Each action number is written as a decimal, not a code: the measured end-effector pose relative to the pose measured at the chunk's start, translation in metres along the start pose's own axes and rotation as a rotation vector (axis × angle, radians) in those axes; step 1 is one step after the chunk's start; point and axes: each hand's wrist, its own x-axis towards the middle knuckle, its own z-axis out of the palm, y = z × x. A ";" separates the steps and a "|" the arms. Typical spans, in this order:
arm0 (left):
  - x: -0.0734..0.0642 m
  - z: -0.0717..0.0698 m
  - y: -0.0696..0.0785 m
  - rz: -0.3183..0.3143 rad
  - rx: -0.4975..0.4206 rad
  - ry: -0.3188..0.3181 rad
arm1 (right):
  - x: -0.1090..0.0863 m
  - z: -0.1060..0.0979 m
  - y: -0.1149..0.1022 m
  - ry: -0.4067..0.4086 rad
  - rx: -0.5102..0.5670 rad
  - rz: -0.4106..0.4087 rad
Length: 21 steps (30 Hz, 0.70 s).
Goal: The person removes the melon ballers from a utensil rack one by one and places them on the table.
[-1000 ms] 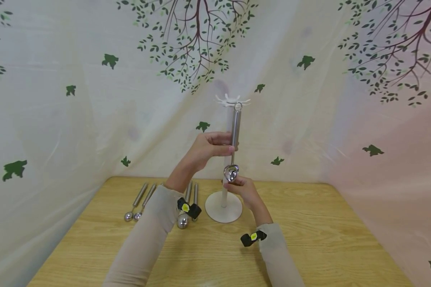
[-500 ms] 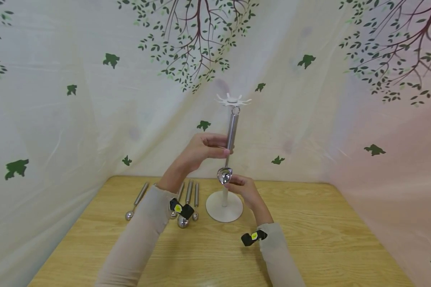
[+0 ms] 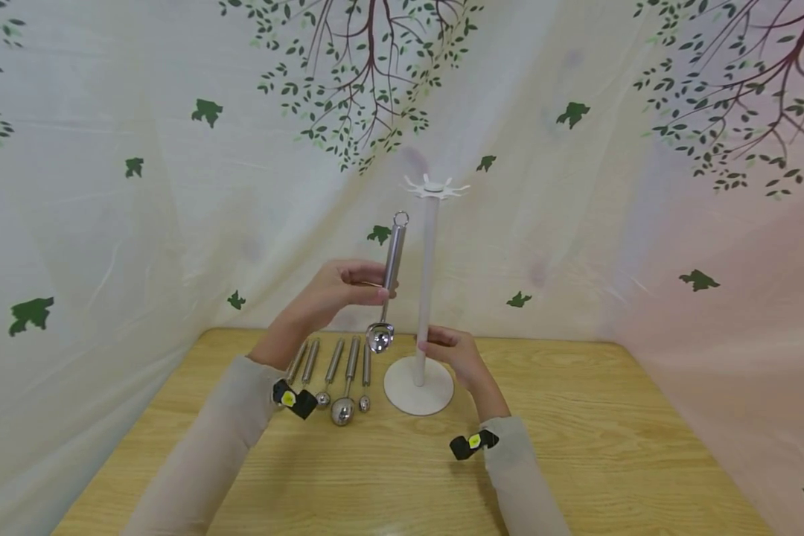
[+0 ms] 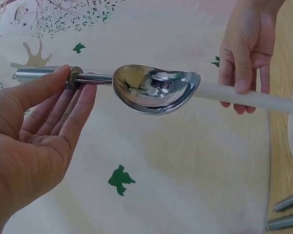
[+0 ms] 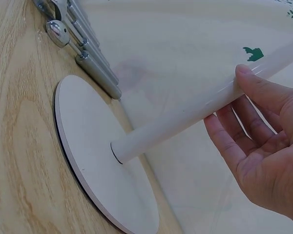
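Note:
My left hand (image 3: 335, 290) pinches the metal handle of an ice cream scoop (image 4: 156, 90), which is upright, bowl down and ring up, left of a white stand (image 3: 429, 268). In the left wrist view, thumb and fingertips grip it near the handle's lower end. The scoop's bowl is shiny and hollow side out. My right hand (image 5: 273, 141) holds the stand's pole between thumb and fingers, low down above the round base (image 5: 97, 161). At the top of the pole is a ring of white hooks (image 3: 435, 187), and the scoop's ring is apart from them.
Several metal scoops and spoons lie in a row left of the base, among them a large round one (image 3: 342, 411) and a small one (image 3: 365, 403). My left sleeve hides part of the row. A patterned cloth (image 3: 543, 246) hangs behind the wooden table (image 3: 576, 447).
My left hand has drawn the scoop leftward and slightly down, from the hooks to beside the pole. My right hand stays on the pole.

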 end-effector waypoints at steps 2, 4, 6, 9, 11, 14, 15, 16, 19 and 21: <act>-0.006 -0.009 -0.003 -0.008 0.010 0.004 | 0.000 0.000 0.000 0.001 0.012 -0.003; -0.012 -0.018 -0.007 -0.025 0.025 0.010 | 0.001 0.000 0.000 0.002 0.010 -0.006; -0.018 -0.029 -0.012 -0.039 0.034 0.014 | 0.001 0.001 0.000 0.005 0.012 -0.007; -0.026 -0.044 -0.018 -0.063 0.057 0.021 | 0.001 0.001 -0.001 0.002 0.012 -0.014; -0.032 -0.055 -0.022 -0.075 0.071 0.029 | 0.001 0.000 -0.002 0.000 0.013 -0.015; -0.041 -0.069 -0.029 -0.098 0.089 0.052 | 0.001 0.000 -0.002 -0.002 0.014 -0.015; -0.044 -0.074 -0.033 -0.107 0.099 0.059 | 0.001 0.000 -0.001 -0.004 0.016 -0.015; -0.047 -0.078 -0.036 -0.119 0.107 0.069 | 0.001 0.000 -0.001 -0.004 0.014 -0.014; -0.057 -0.091 -0.045 -0.163 0.126 0.090 | 0.002 0.000 0.000 -0.002 0.016 -0.012; -0.063 -0.099 -0.051 -0.196 0.147 0.100 | 0.002 0.000 0.001 0.003 0.018 -0.009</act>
